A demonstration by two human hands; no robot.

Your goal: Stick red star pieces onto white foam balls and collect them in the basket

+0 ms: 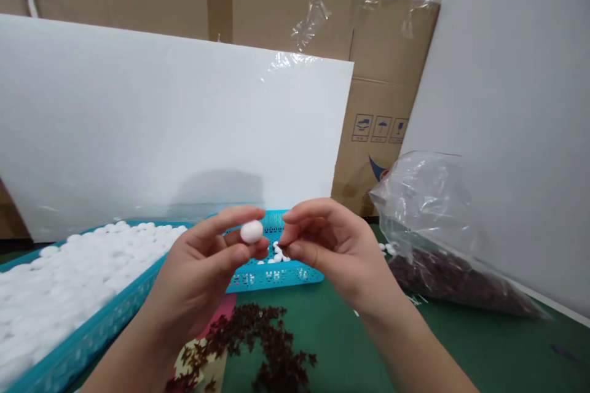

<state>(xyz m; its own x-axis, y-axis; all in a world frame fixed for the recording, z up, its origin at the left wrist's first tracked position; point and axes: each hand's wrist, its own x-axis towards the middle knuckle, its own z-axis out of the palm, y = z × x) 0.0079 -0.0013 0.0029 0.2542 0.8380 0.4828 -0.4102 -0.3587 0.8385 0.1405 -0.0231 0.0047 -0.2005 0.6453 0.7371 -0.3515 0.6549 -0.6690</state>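
Our left hand's [203, 270] grip was pinched shut on a small white ball [251, 231], thumb below and forefinger above, holding it up in front of us over the near edge of the table [461, 350]. Our right hand [332, 249] hovered just beside it, its grip drawn together with fingertips curled toward the thumb; we could not tell whether anything small sat between them. Behind both hands lay a small blue basket [276, 276] with a few white pieces in it. To the left stood a large blue basket [92, 331], heaped with many more white balls [69, 276]. Below our hands, on the green table, a loose pile of dark red-brown bits [267, 344] was scattered. To the right slumped a clear plastic bag [437, 227] holding more of the same dark bits at its bottom. White boards [161, 129] leaned upright behind the baskets, with cardboard boxes [382, 104] behind them.
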